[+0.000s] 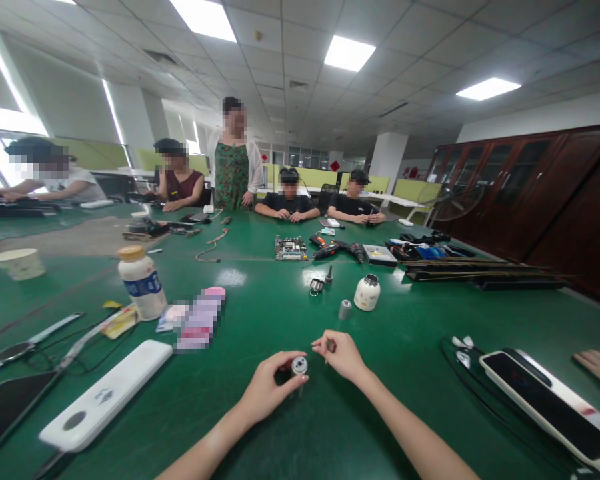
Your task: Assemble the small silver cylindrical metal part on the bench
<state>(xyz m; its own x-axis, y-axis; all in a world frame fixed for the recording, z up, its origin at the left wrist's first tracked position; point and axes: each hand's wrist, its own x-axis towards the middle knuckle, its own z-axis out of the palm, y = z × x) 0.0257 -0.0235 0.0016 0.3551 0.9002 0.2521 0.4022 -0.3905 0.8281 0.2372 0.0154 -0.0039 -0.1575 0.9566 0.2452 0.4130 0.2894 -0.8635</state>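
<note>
My left hand grips a small round silver metal part between thumb and fingers, just above the green table. Its round end face, with dark holes in it, is turned up towards me. Close by on the right is my right hand, its thumb and fingertips pinched together; whatever sits between them is too small to make out. Beyond the hands stands a short silver cylinder beside a cream-coloured flask without a lid. Farther off lie a metal piece with wire loops and a dark pointed part.
On the left are a white handheld device, a bottle with an orange cap and a paper cup. A circuit board and power drills lie ahead. A white-edged device with cables is at right. Several people sit or stand around.
</note>
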